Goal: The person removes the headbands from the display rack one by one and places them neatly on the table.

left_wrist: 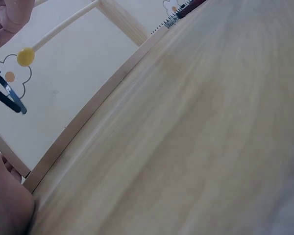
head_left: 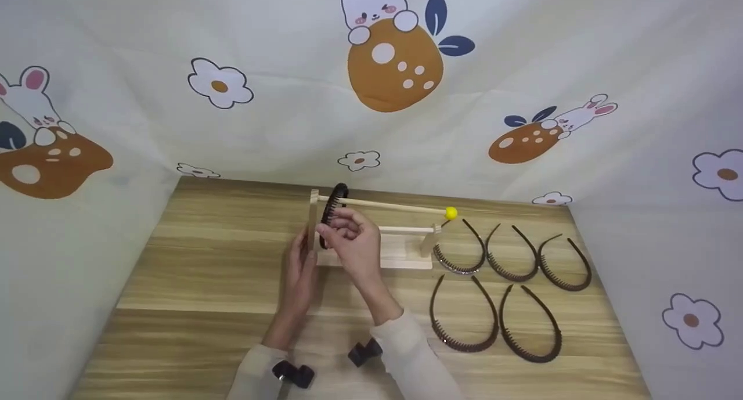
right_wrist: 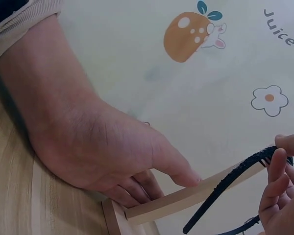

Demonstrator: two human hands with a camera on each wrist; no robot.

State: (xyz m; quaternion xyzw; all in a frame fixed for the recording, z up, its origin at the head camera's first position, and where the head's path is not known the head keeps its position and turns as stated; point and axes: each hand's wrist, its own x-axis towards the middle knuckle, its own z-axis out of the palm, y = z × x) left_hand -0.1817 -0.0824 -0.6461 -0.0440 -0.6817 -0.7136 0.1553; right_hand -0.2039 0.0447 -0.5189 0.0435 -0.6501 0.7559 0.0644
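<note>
A black toothed headband (head_left: 335, 205) stands at the left end of the upper rod on a wooden stand (head_left: 406, 263); its ends point down. My right hand (head_left: 358, 243) pinches the headband between thumb and fingers, as the right wrist view also shows. At the stand's left upright (right_wrist: 176, 203) my left hand (head_left: 300, 269) holds on, thumb on one side and fingers curled behind. A yellow ball (head_left: 451, 213) caps the free right end of the upper rod (head_left: 400, 206). In the left wrist view the headband's tips (left_wrist: 14, 105) hang below the yellow ball.
Several dark toothed headbands lie right of the stand in two rows, among them a front one (head_left: 464, 348) and a far-right one (head_left: 572, 287). A lower rod (head_left: 406, 230) runs to a short right post (head_left: 429, 243). Printed cloth (head_left: 278, 133) walls the wood-grain table (head_left: 191, 260).
</note>
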